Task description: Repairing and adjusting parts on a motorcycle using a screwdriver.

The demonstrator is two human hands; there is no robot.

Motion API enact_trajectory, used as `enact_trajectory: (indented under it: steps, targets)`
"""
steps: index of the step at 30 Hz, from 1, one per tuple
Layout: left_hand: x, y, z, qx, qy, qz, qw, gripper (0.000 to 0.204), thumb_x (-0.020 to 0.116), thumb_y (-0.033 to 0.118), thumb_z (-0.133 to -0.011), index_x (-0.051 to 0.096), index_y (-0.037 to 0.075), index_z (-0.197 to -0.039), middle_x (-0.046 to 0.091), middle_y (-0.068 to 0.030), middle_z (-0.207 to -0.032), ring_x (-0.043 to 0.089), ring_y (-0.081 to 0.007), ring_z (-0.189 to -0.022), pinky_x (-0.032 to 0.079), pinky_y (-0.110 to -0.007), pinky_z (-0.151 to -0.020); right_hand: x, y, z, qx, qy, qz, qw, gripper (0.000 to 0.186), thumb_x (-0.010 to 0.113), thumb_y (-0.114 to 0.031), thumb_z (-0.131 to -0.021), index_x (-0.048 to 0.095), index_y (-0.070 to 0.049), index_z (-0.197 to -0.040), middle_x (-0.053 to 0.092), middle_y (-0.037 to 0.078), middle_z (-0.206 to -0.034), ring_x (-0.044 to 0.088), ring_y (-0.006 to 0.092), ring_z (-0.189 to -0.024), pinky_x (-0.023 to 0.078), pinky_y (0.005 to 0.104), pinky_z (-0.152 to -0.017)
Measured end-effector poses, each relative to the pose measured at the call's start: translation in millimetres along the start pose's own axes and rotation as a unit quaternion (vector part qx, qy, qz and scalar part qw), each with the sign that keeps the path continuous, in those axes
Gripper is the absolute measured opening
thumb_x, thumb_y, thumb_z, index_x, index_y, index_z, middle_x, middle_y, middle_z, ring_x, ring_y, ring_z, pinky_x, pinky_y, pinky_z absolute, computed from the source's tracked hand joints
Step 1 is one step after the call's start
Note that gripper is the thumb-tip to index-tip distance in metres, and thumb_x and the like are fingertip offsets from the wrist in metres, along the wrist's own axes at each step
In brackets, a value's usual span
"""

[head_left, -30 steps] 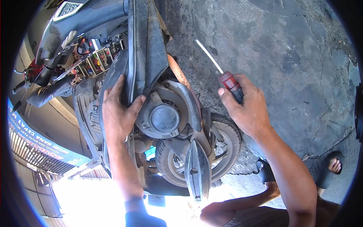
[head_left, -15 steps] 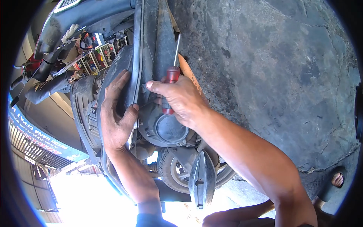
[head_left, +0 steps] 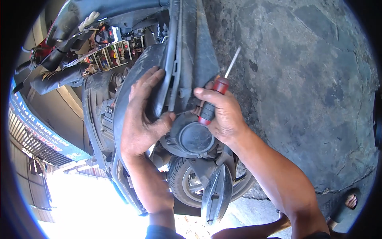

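Note:
The black plastic body panel (head_left: 164,93) of a scooter runs up the middle, with a narrow gap along its edge. My left hand (head_left: 141,115) grips this panel, its fingertips at the edge and the thumb apart from them, lower down. To its right, my right hand (head_left: 225,109) is closed around a screwdriver (head_left: 220,85) with a red and black handle. Its metal shaft points up and away to the right, touching nothing. The right thumb is stretched toward the lower dark panel (head_left: 193,71); what its other fingertips touch is partly hidden.
Below the hands are a round black cover (head_left: 197,137), a wheel (head_left: 187,185) and a dark pointed fender piece (head_left: 217,195). Stained concrete floor (head_left: 298,91) spreads to the right, with a foot (head_left: 351,201) near its edge. A shelf of goods (head_left: 113,53) and a blue banner (head_left: 47,127) stand left.
The gap along the panel's edge has widened. My right hand has shifted right in the view, and the screwdriver tilts further right. My left fingers now curl more at the edge.

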State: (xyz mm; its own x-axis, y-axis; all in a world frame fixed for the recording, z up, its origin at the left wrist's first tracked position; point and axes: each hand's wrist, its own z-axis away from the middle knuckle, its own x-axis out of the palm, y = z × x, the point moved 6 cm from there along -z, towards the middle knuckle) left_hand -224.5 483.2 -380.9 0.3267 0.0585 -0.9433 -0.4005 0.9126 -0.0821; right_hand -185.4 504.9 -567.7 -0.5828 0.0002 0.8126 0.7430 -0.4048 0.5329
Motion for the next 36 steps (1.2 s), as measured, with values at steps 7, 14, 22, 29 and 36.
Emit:
enact_trajectory:
  steps: [7, 14, 22, 29, 36]
  targets:
    - [-2.6, 7.5, -1.6, 0.061, -0.014, -0.021, 0.998, 0.086, 0.073, 0.012, -0.059, 0.051, -0.001, -0.14, 0.048, -0.0296, -0.146, 0.043, -0.0448, -0.137, 0.03, -0.048, -0.117, -16.6, -6.5, 3.4, 0.0, 0.021, -0.016, 1.0, 0.024, 0.076, -0.007, -0.086, 0.055, -0.017, -0.095, 0.059, -0.002, -0.083, 0.061, 0.0126, -0.071, 0.053, 0.0327, -0.066]
    - [-4.1, 4.5, 1.4, 0.056, 0.011, -0.027, 0.998, 0.087, 0.075, 0.015, -0.06, 0.048, -0.001, -0.141, 0.047, -0.0284, -0.146, 0.044, -0.0447, -0.136, 0.031, -0.05, -0.116, -11.2, -0.3, 5.5, 0.0, 0.034, -0.015, 0.999, 0.019, 0.071, -0.006, -0.09, 0.056, -0.015, -0.095, 0.064, 0.001, -0.088, 0.067, 0.0163, -0.084, 0.057, 0.0395, -0.08]
    - [-5.8, 3.9, -0.6, 0.046, 0.006, -0.016, 0.999, 0.085, 0.072, 0.011, -0.06, 0.051, 0.001, -0.141, 0.047, -0.0251, -0.149, 0.045, -0.0415, -0.136, 0.031, -0.048, -0.117, -16.1, -3.2, -3.0, 0.046, -0.06, -0.053, 0.996, 0.016, 0.069, -0.014, -0.091, 0.06, -0.009, -0.104, 0.067, 0.008, -0.095, 0.069, 0.022, -0.091, 0.057, 0.0435, -0.087]
    - [1.3, 10.2, -4.0, 0.017, 0.013, -0.072, 0.997, 0.08, 0.08, 0.011, -0.063, 0.053, 0.002, -0.139, 0.049, -0.0249, -0.147, 0.046, -0.0417, -0.136, 0.033, -0.047, -0.115, -2.6, 0.0, 1.6, 0.046, -0.009, 0.088, 0.995, 0.025, 0.075, -0.012, -0.089, 0.058, -0.005, -0.107, 0.065, 0.006, -0.096, 0.067, 0.02, -0.089, 0.059, 0.0406, -0.083]
    - [8.7, 1.4, -1.0, 0.007, 0.045, 0.018, 0.999, 0.068, 0.074, 0.001, -0.067, 0.057, -0.001, -0.133, 0.054, -0.0247, -0.143, 0.052, -0.0411, -0.133, 0.041, -0.045, -0.111, -1.6, 0.7, -0.7, -0.003, 0.022, 0.179, 0.984, 0.035, 0.078, -0.019, -0.09, 0.055, -0.002, -0.111, 0.062, 0.007, -0.097, 0.066, 0.0165, -0.086, 0.063, 0.0343, -0.073]
